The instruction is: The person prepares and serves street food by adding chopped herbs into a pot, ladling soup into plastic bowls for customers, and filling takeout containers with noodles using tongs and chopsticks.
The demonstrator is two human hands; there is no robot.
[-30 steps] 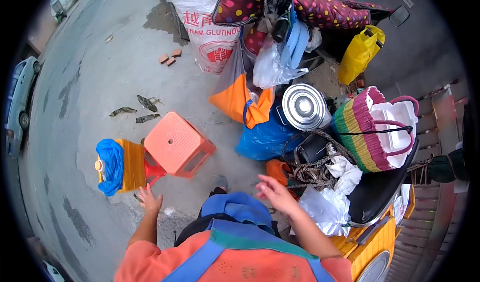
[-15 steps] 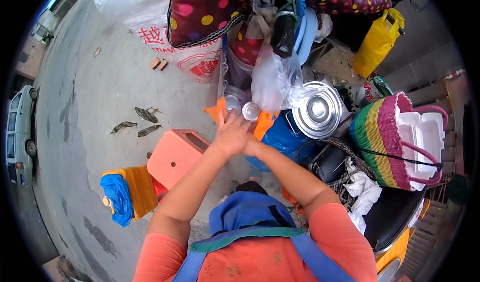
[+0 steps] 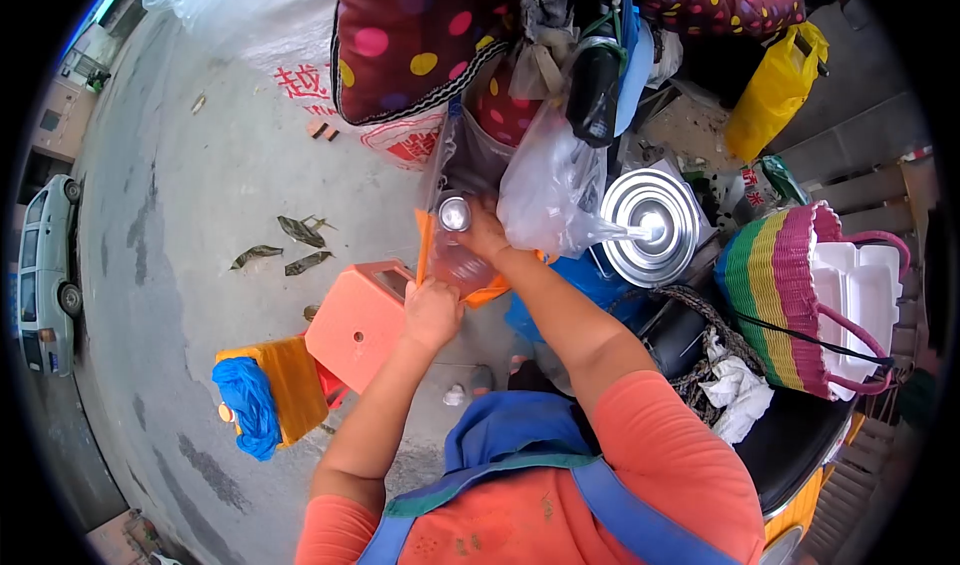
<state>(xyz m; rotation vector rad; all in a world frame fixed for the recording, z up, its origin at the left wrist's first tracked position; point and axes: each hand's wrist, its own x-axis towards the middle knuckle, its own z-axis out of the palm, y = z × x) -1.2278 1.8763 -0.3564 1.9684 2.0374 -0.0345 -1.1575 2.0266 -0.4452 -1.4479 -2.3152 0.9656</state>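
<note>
My left hand (image 3: 433, 312) is closed on the orange edge (image 3: 424, 250) of an upright, clear-sided bag. My right hand (image 3: 484, 233) reaches into the bag and curls against the right side of a can with a round silver top (image 3: 454, 214); its fingertips are partly hidden. Clear plastic (image 3: 462, 267) shows inside the bag, between my hands. A whitish plastic bag (image 3: 545, 185) hangs just right of my right hand. Beyond it, a round silver pot lid (image 3: 650, 227) sits above blue plastic (image 3: 572, 280).
A pink stool (image 3: 360, 317) and a yellow container with a blue bag (image 3: 245, 405) stand left. A striped woven basket (image 3: 780, 300) holds white foam boxes at right. A polka-dot cover (image 3: 415, 40) hangs ahead, and a yellow bag (image 3: 775, 95) is far right.
My hands were together over the bag's near edge and have separated. The left moved back onto the orange edge; the right moved forward into the bag, to the can. The bag's mouth is wider.
</note>
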